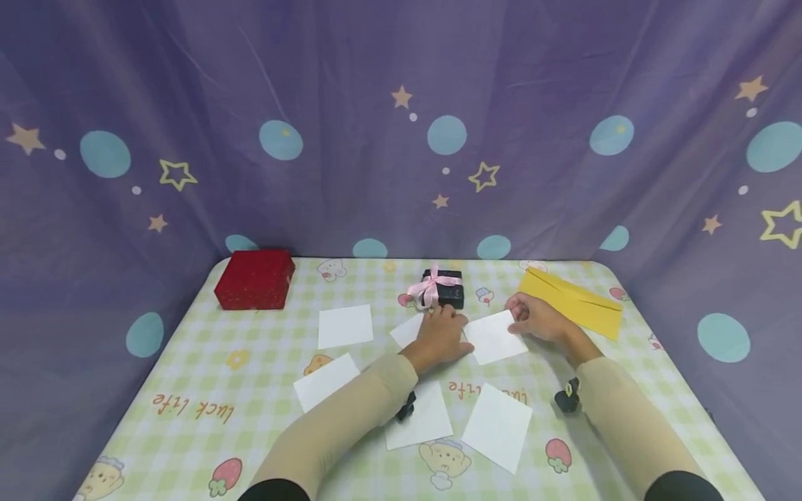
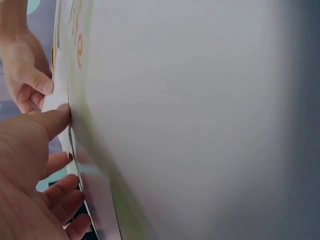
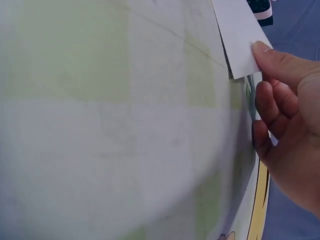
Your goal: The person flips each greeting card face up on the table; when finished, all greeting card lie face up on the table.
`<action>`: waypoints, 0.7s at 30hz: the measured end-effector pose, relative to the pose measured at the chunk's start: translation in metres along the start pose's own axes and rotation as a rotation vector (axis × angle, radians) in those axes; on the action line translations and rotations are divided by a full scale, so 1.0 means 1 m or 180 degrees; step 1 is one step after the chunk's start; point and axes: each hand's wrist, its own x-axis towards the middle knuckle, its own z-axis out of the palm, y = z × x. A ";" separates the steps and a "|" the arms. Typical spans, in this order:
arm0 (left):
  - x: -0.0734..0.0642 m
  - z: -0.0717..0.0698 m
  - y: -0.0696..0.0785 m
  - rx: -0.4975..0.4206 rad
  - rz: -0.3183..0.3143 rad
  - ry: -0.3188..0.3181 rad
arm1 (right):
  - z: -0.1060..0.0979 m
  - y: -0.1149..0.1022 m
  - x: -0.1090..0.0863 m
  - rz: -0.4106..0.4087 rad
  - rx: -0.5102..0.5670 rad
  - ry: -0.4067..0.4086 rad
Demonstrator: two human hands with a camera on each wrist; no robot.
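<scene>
Card (image 1: 495,337), white, is mid-table in head view, nr side of black box (image 1: 452,295), btwn L hand (image 1: 441,335) & R hand (image 1: 539,319). L-wrist view: thumb meets card edge, fingers loosely spread. R-wrist view: thumb & fingers pinch its corner; uneven pull could prob. crease it.

L hand (image 2: 30,155) at lower L, thumb out & tip at edge of white card (image 2: 59,95), other fingers spread below, slightly bent. R hand (image 2: 25,75), upper L, pinches same card, thumb on its face. Orange lettering (image 2: 78,45) nr top on tabletop cloth (image 2: 87,115); purple bkgd (image 2: 40,30) behind. Centre/R mostly pale blur, can't ID.
</scene>
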 end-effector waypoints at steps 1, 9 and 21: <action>0.000 0.000 -0.002 -0.0011 0.0021 0.0045 | 0.001 -0.001 -0.001 -0.0021 0.0024 0.0018; 0.007 -0.011 -0.014 -0.0613 0.0203 0.0366 | -0.002 -0.015 -0.014 -0.0302 -0.0095 0.0425; 0.006 -0.025 -0.015 -0.1419 0.0282 0.0507 | -0.013 -0.011 -0.029 -0.0022 0.0636 0.0607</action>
